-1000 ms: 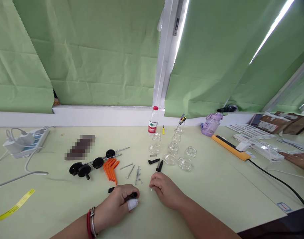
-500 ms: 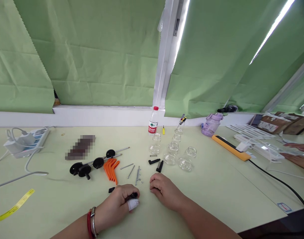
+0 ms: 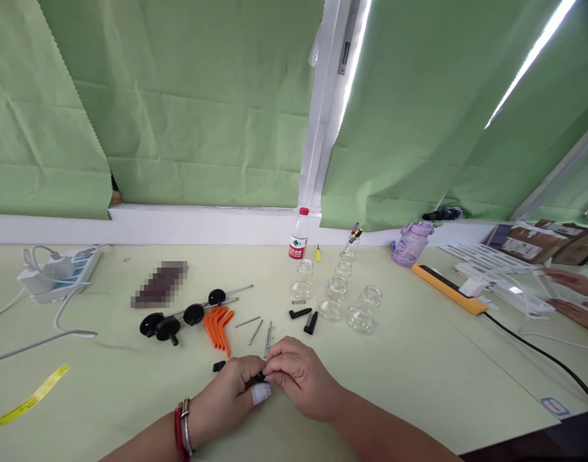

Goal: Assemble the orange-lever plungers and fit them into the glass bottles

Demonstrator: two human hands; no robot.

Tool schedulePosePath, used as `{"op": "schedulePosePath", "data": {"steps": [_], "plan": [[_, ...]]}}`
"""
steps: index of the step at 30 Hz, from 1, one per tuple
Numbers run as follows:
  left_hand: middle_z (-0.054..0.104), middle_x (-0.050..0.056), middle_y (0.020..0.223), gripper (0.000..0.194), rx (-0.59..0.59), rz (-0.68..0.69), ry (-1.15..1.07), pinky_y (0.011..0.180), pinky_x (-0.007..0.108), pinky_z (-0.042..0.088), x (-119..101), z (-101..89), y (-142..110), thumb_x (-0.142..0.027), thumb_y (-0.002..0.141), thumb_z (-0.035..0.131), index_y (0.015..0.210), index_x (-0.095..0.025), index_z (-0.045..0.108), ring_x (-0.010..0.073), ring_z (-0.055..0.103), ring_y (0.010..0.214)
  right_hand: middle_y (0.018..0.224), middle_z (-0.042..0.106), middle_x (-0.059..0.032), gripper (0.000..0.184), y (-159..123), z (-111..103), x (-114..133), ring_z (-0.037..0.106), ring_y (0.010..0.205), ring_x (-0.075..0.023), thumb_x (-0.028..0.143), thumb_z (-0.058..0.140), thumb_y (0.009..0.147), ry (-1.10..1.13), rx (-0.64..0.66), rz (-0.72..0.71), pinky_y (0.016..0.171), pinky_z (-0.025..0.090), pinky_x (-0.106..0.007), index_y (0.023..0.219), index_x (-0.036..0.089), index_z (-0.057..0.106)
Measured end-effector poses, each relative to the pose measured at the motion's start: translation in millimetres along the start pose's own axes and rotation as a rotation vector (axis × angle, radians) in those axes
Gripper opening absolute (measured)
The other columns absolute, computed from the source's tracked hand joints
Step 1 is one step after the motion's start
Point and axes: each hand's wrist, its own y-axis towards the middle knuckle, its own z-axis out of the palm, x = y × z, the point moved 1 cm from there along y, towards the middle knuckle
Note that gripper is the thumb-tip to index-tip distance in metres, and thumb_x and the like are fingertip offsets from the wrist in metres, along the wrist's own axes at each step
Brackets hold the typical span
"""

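Possibly, the black part (image 3: 260, 378) clasped in the left hand (image 3: 225, 396) gets tilted by the right hand (image 3: 307, 380), whose grip is hidden

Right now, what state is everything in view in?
Left hand, closed around black part
Right hand, fingertips together at black part
Water bottle, capped, upright
Front glass jar, open, upright
Rear glass jar, open, holding tools
Purple bottle, upright
Orange power strip, white plug inserted
Loose spring, lying flat

Green blinds (image 3: 192, 115) hang behind a red-capped bottle (image 3: 299, 239) and a purple jug (image 3: 411, 245), with an orange power strip (image 3: 450, 291) and cardboard boxes (image 3: 534, 242) at right, and a white power strip (image 3: 77, 276) and yellow tag (image 3: 33, 398) at left.
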Motion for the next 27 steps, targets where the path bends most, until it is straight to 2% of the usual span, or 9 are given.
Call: {"op": "schedulePosePath", "data": {"steps": [9,21,24,27], "plan": [[0.049,-0.004,0.067,0.007,0.008,-0.015,-0.017,0.057,0.020,0.036,2.6,-0.1,1.5,-0.018,0.080,0.049,0.077,-0.016,0.056,0.0114,0.042,0.062,0.082,0.063,-0.0056,0.017,-0.6,2.5,-5.8,0.057,0.073,-0.0154,0.021,0.052,0.087,0.031,-0.023,-0.020,0.067,0.047,-0.027,0.082,0.020,0.069],[0.051,-0.004,0.064,0.009,0.022,-0.022,-0.037,0.056,0.020,0.036,2.9,-0.4,0.5,-0.018,0.081,0.048,0.078,-0.017,0.056,0.0111,0.044,0.059,0.084,0.062,-0.0058,0.015,-3.2,2.0,-9.1,0.057,0.074,-0.0142,0.020,0.055,0.087,0.044,-0.004,0.006,0.067,0.046,-0.025,0.085,0.018,0.069],[0.052,-0.003,0.066,0.009,0.010,-0.016,-0.004,0.057,0.020,0.037,0.6,-1.5,-0.2,-0.018,0.080,0.048,0.078,-0.017,0.057,0.0112,0.044,0.060,0.086,0.062,-0.0053,0.015,-3.1,-5.0,-11.3,0.058,0.078,-0.0145,0.019,0.054,0.086,0.020,-0.007,0.049,0.071,0.047,-0.025,0.086,0.018,0.069],[0.056,-0.001,0.071,0.010,-0.010,-0.002,0.047,0.061,0.021,0.039,-3.4,-3.2,-0.9,-0.018,0.080,0.049,0.079,-0.017,0.059,0.0123,0.047,0.064,0.090,0.062,-0.0051,0.015,-4.9,-18.4,-15.8,0.058,0.081,-0.0151,0.016,0.053,0.086,-0.077,-0.037,0.182,0.073,0.046,-0.025,0.088,0.019,0.067]]}}
